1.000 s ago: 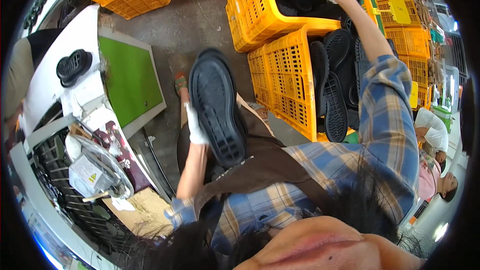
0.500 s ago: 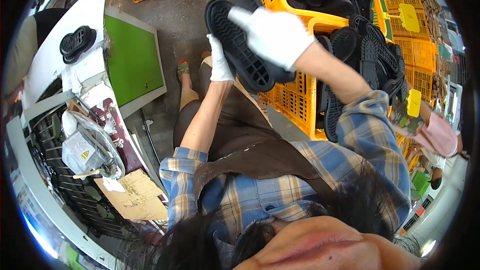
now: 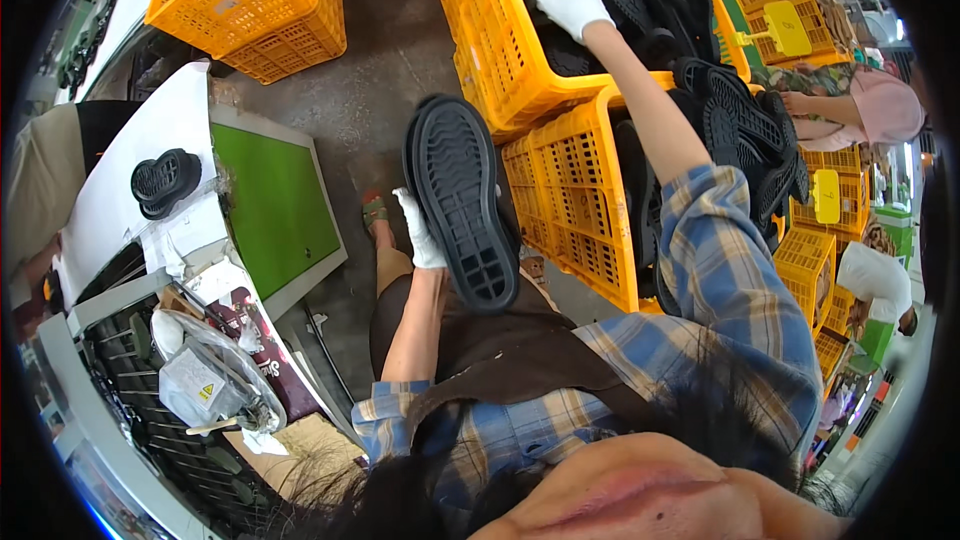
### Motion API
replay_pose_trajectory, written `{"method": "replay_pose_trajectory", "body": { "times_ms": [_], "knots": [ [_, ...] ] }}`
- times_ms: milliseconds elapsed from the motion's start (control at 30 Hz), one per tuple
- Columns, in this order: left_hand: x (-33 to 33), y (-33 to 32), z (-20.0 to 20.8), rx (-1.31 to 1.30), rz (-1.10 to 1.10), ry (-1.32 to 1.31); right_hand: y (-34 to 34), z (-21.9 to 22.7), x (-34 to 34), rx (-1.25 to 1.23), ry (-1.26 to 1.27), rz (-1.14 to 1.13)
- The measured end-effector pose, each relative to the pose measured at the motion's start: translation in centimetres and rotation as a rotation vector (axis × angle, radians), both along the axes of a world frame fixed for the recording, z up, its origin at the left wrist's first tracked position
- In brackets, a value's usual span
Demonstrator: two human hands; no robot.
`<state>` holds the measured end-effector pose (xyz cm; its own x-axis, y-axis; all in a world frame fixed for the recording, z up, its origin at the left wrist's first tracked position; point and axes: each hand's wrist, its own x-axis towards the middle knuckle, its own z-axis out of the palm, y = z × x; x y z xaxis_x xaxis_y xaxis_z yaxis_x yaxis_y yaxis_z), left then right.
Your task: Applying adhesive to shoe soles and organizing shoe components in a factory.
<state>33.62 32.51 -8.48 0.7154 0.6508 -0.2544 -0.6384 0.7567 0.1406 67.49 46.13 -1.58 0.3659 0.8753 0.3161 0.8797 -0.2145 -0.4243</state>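
In front of my body, my left hand (image 3: 424,232), in a white glove, is closed on black shoe soles (image 3: 458,195). The front sole stands upright with its zigzag tread and square-patterned heel facing me; at least one more lies behind it. My right hand (image 3: 570,2), also gloved, reaches over the far yellow-orange crate (image 3: 505,70) with its fingers apart. Dark soles (image 3: 640,15) lie beneath and beside that hand, and I see nothing in its grip. A nearer crate (image 3: 568,205) below my right forearm is also filled with soles (image 3: 740,120).
Another yellow crate (image 3: 285,35) stands on the floor at the upper left. To the left, a white table (image 3: 110,155) bears a pair of soles (image 3: 165,182), above a green panel (image 3: 272,205). A person in a pink sleeve (image 3: 888,105) works at the far right.
My right hand has left the soles in my left hand and moved up and right over the far crate. The held soles have turned more upright and come lower in view.
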Motion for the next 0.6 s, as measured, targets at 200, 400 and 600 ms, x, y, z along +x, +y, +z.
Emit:
{"method": "replay_pose_trajectory", "body": {
  "times_ms": [200, 400, 600],
  "knots": [
    [-1.7, -2.4, -2.3, -0.148, -0.027, -0.078, 6.2, -7.9, 3.7, -0.258, 0.823, -0.364],
    [-1.9, -5.5, -1.1, -0.217, -0.153, -0.129, 6.8, -6.1, 6.0, -0.479, 0.214, -0.173],
    [-1.4, -5.0, -0.7, -0.183, -0.156, -0.1, 5.1, 1.5, 5.3, -0.271, -0.326, -0.101]
  ]
}}
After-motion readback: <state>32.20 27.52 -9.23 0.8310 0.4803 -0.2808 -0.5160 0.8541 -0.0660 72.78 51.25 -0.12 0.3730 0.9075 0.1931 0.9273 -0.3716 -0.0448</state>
